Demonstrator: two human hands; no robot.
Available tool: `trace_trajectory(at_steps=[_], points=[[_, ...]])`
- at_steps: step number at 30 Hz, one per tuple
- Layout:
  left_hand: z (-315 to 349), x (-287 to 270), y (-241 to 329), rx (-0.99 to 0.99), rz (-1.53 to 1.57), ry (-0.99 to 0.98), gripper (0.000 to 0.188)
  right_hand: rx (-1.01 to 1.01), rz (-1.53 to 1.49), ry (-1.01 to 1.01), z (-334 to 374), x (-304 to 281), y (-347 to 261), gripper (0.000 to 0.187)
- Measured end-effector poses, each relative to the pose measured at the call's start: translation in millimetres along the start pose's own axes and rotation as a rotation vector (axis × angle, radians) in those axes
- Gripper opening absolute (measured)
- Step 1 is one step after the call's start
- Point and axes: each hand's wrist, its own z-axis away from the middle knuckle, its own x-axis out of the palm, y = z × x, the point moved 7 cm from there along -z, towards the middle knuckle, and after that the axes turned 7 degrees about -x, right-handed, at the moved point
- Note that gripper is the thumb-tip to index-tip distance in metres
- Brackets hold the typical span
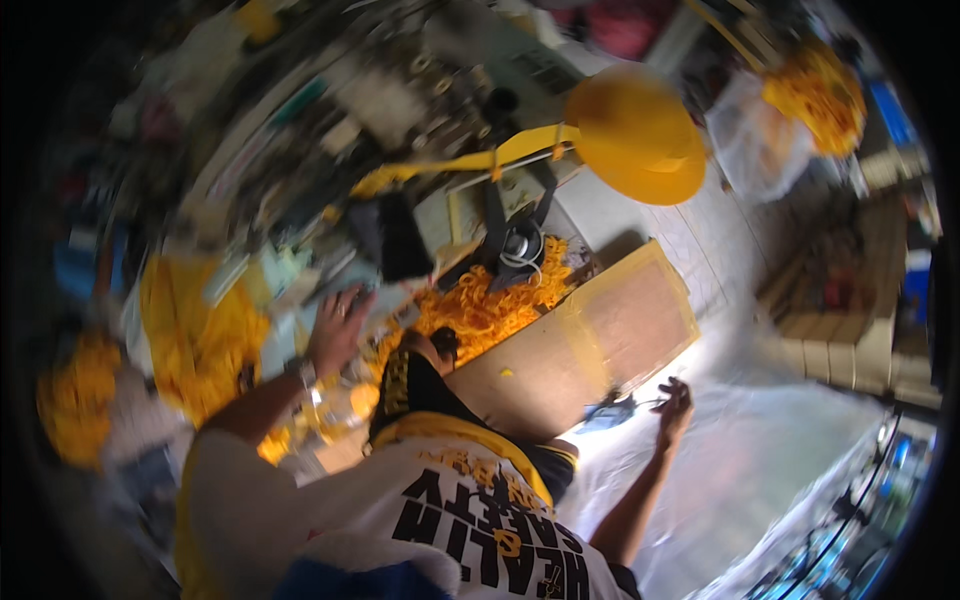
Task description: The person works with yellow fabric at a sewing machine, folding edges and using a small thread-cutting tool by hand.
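Observation:
My left hand [338, 328] is raised over the cluttered bench edge with its fingers spread, near a dark machine part [402, 240]; nothing shows in it. Off to the right, my right hand [676, 408] hangs over a brightly lit patch, fingers apart and holding nothing that I can see. A small dark object [612, 410] lies between it and the cardboard box. Between my hands, a heap of orange-yellow strips [490, 305] lies behind the cardboard box [540, 372]. Above the heap stands a small machine with a round metal part [522, 243].
A yellow band [450, 168] runs toward a large yellow dome-shaped object [635, 140]. Yellow bundles [195, 335] lie at left. A clear bag [758, 140] sits at far right, clear plastic sheeting [760, 460] at lower right. Stacked cardboard boxes [850, 340] stand at right.

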Motion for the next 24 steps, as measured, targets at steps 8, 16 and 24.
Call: trace_trajectory(at_steps=[8, 16, 24], points=[[4, 22, -18, 0.159, 0.102, -0.105, 0.066, 0.019, 0.365, 0.416, 48, -91, -139, 0.031], [-1, 20, -31, 0.152, 0.229, -0.121, 0.057, 0.175, 0.824, 0.025, 18, -23, -172, 0.031], [5, 7, -41, 0.189, 0.329, -0.048, 0.049, -0.137, 1.016, -0.715, -7, 177, -123, 0.012]])
